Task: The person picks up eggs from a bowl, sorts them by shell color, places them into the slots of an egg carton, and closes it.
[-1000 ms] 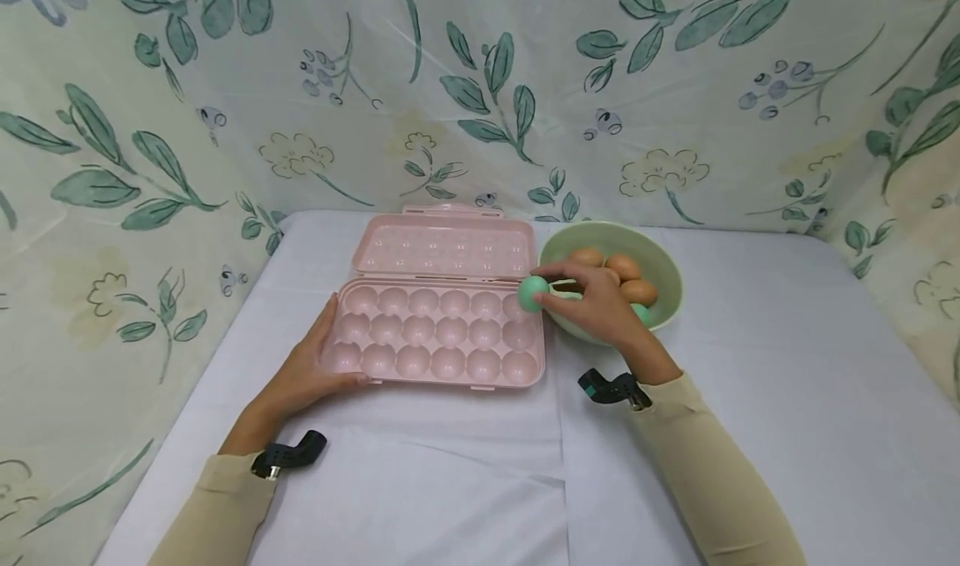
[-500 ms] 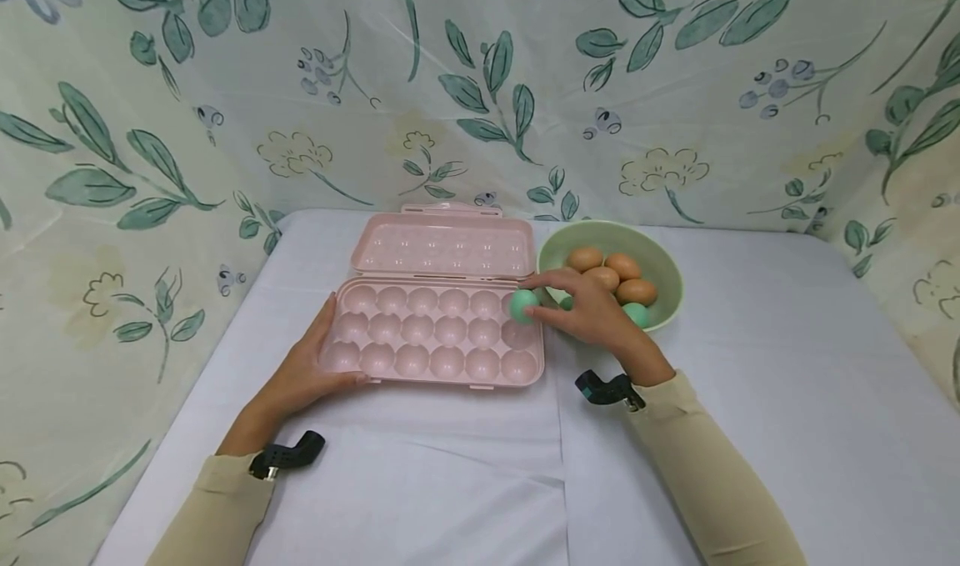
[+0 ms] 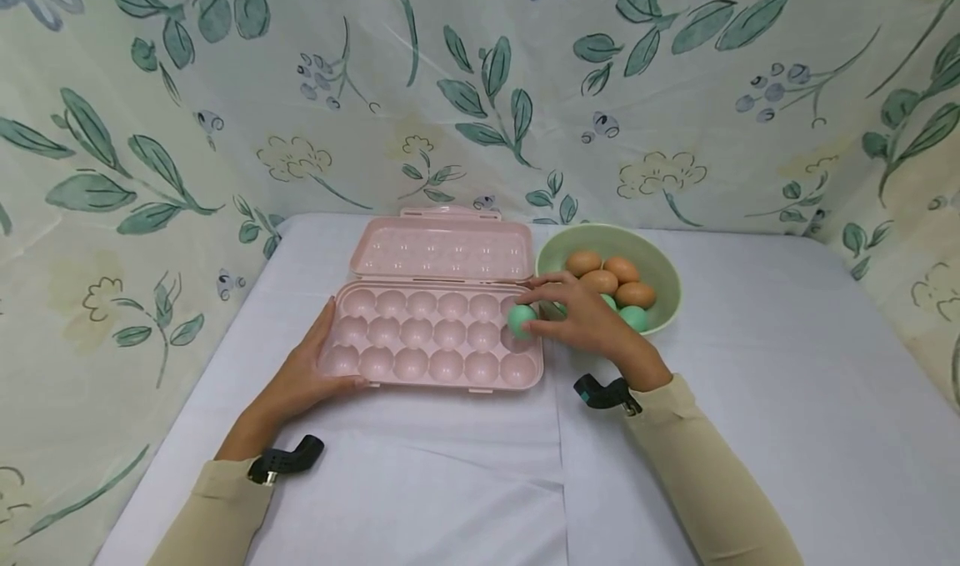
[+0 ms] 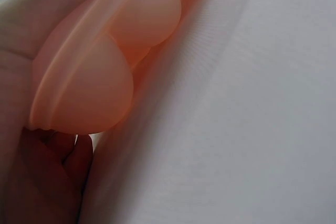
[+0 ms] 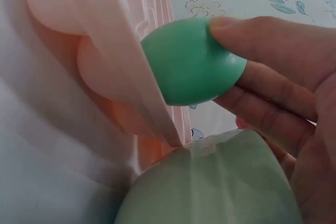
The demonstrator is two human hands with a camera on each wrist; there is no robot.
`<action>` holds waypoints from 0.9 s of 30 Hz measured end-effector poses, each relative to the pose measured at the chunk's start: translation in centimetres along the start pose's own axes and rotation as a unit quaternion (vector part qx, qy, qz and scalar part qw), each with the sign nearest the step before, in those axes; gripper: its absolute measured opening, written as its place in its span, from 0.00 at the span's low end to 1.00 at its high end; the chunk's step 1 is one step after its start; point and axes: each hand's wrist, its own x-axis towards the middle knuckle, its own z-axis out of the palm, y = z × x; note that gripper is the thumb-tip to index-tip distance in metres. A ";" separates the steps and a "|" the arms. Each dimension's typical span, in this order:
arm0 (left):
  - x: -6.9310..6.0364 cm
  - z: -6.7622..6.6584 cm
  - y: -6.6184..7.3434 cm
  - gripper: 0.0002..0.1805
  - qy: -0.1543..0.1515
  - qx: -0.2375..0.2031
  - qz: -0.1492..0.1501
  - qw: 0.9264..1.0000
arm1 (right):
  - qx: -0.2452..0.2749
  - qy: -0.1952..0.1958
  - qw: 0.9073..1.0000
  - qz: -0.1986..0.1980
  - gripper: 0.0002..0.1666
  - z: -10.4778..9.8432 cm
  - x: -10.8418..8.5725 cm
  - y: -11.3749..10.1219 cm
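The person's right hand point(image 3: 581, 320) has its fingers point(image 5: 278, 85) bent and parted by the width of a smooth green egg point(image 3: 521, 321), which they pinch between thumb and fingertips. The egg is at those fingertips, over the rightmost column of a pink plastic egg carton point(image 3: 446, 366) with three rows of round cups; whether it touches a cup cannot be told.

The left hand point(image 3: 307, 366) grips the carton's left end, fingers along the side and thumb at the front corner, set apart by that corner. The carton stretches from these fingers across to the right ones, its pink lid point(image 3: 442, 247) folded back beyond both.

Just right of the right fingers, and partly behind them, stands a pale green round bowl point(image 3: 663, 257) with brown eggs point(image 3: 598, 282) and more green eggs point(image 3: 633, 318). Under both hands is a desk point(image 3: 750, 316) covered in white cloth point(image 3: 420, 483). Well beyond the fingers hangs a pale fabric backdrop point(image 3: 547, 16) with leaves and flowers.
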 end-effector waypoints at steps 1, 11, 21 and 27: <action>0.0 0.0 0.0 0.72 0.001 -0.003 0.001 1.000 | -0.003 0.000 1.000 -0.001 0.21 0.0 0.0 0.0; 0.0 0.0 0.1 0.72 -0.002 -0.002 -0.003 1.000 | -0.031 0.000 0.999 -0.007 0.20 0.3 0.1 0.0; -0.1 -0.1 0.2 0.72 -0.001 -0.008 -0.002 1.000 | -0.050 -0.005 0.999 -0.007 0.16 0.5 0.2 -0.5; -0.1 0.0 0.2 0.72 -0.004 -0.007 -0.002 1.000 | -0.084 -0.003 0.996 -0.014 0.14 0.7 0.2 -0.7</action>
